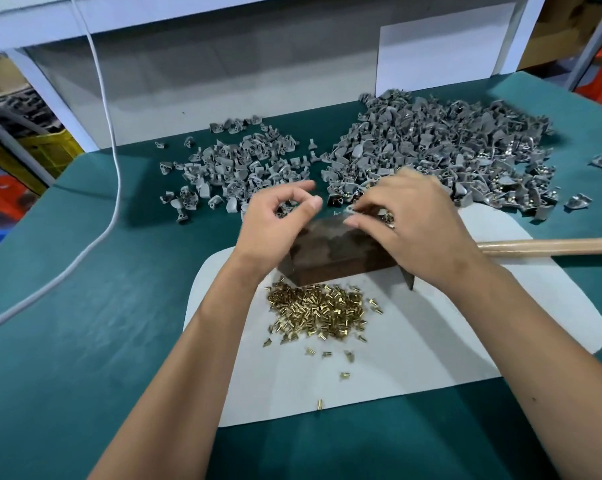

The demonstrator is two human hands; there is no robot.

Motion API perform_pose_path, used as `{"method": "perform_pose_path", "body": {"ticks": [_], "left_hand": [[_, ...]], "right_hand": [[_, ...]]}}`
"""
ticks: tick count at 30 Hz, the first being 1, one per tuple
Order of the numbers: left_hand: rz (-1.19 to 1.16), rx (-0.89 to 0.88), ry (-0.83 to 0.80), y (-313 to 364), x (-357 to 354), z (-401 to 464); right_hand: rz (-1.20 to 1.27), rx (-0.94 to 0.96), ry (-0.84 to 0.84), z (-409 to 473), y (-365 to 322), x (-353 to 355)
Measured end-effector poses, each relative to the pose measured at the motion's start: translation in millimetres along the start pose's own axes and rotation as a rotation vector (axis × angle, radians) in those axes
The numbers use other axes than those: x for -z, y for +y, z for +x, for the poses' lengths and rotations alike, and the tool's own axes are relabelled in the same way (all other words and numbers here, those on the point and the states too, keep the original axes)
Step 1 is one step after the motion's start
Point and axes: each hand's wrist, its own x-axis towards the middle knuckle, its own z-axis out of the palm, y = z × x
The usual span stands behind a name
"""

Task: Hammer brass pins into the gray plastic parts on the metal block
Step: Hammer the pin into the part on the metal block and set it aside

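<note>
Bare green counter [85,341] open across lower left of frame, white cable [114,188] crossing it at left, gray plastic parts [448,147] heaped across upper centre and upper right, metal block [330,251] mid-frame, brass pins [318,311] just below it, wooden handle [552,245] jutting in at right edge.

1. Under our left hand [275,223] and right hand [410,230] stands the metal block [330,252], on the mat [431,341] that lies on the table [85,341].
2. Just nearer to us than both hands, between our forearms, the brass pins [318,311] lie heaped on the mat (a few stray ones sit closer still).
3. Beyond the left hand lies a smaller pile of plastic parts [233,168]; beyond the right hand, a larger pile [441,150].
4. To the right of the right hand, a hammer handle [552,245] lies across the mat's far edge.
5. Well left of the left hand, a cable [114,188] runs over the table.
</note>
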Motion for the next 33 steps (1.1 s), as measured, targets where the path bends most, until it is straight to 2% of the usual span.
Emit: {"method": "perform_pose_path", "body": {"ticks": [3,5,8,10,12,13,17,21,24,26,33], "left_hand": [[0.266,0.016,0.211,-20,15,7],[0.403,0.027,0.232,-29,26,8],[0.438,0.048,0.225,-36,35,7],[0.475,0.031,0.223,-37,36,8],[0.524,-0.012,0.216,-37,35,8],[0.547,-0.034,0.211,-36,34,7],[0.634,-0.101,0.157,-34,31,4],[0.673,-0.091,0.122,-32,28,5],[0.639,-0.085,0.094,-29,26,4],[0.614,-0.071,0.072,-29,26,3],[0.583,-0.028,0.076,-36,23,4]], "right_hand": [[-0.005,-0.167,0.102,-4,11,-6],[-0.025,-0.318,0.163,-3,19,-8],[-0.002,-0.456,0.244,0,28,-6],[-0.004,-0.398,0.291,0,29,-4],[0.053,-0.23,0.271,-3,19,-4],[0.094,-0.121,0.207,-5,10,-5],[0.263,0.282,-0.229,-19,-32,-9],[0.379,0.411,-0.537,-27,-59,-5],[0.447,0.397,-0.818,-36,-70,-7],[0.445,0.376,-0.886,-40,-73,-9],[0.36,0.367,-0.915,-41,-76,-14]]}}
